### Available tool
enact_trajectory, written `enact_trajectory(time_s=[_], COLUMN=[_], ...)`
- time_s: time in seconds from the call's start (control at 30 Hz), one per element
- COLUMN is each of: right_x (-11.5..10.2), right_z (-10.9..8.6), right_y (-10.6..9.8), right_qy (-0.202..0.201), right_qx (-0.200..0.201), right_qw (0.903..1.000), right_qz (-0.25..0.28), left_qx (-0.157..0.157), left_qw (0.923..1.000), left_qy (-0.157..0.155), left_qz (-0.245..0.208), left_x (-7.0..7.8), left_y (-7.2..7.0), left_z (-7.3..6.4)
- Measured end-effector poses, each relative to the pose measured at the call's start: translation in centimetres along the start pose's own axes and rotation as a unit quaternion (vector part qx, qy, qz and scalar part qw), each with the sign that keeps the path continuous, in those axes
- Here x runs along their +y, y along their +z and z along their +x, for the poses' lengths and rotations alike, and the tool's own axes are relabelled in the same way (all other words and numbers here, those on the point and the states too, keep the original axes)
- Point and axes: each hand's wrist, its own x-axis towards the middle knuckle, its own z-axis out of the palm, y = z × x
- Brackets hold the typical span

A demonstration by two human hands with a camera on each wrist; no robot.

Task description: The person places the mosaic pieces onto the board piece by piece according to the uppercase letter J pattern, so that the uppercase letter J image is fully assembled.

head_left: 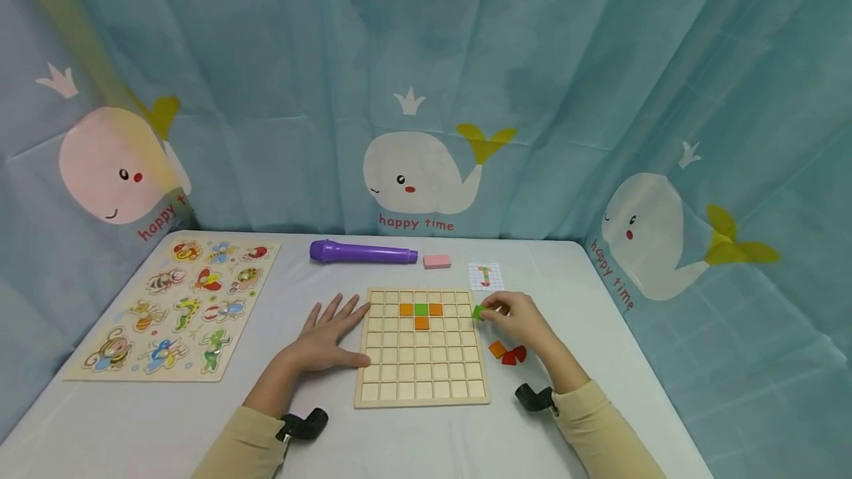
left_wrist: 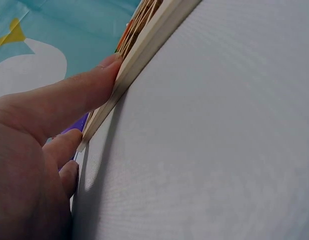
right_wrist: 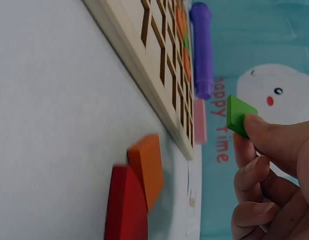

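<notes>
My right hand [head_left: 519, 318] pinches a green square tile [right_wrist: 238, 114] between thumb and fingertip, held just above the right rim of the wooden grid board [head_left: 424, 399]. Spread flat, my left hand [head_left: 322, 341] rests against the board's left edge, its thumb touching the rim in the left wrist view. On the grid, a green tile [head_left: 421, 310] sits between an orange tile [head_left: 406, 310] and another orange tile [head_left: 435, 310], with a third orange tile [head_left: 422, 324] directly below. A loose orange tile [head_left: 497, 350] and red pieces [head_left: 509, 358] lie beside the board, near my right hand.
Behind the board lie a purple microphone-shaped stick [head_left: 362, 253], a pink block [head_left: 436, 262] and a small pattern card [head_left: 486, 277]. An insect picture puzzle board [head_left: 226, 372] covers the table's left side. A blue whale-print curtain [head_left: 279, 168] hangs behind the white table.
</notes>
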Motion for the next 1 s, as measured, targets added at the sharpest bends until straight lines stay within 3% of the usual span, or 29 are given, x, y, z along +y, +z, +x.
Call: enact_trajectory(time_s=[0.13,1.0], right_x=[-0.6,-4.1], right_z=[0.2,0.6], right_y=[0.6,5.2], right_qy=[-0.027,-0.03], right_qx=[-0.01,-0.065], right_qw=[0.9996,0.9968], right_qz=[-0.001,0.036], left_qx=[0.002,0.009], left_qw=[1.0,1.0], left_qy=[0.001,-0.001], left_qz=[0.001,0.001], left_x=[0.1,-0.2], left_y=[-0.1,0.2], left_z=[0.0,0.0])
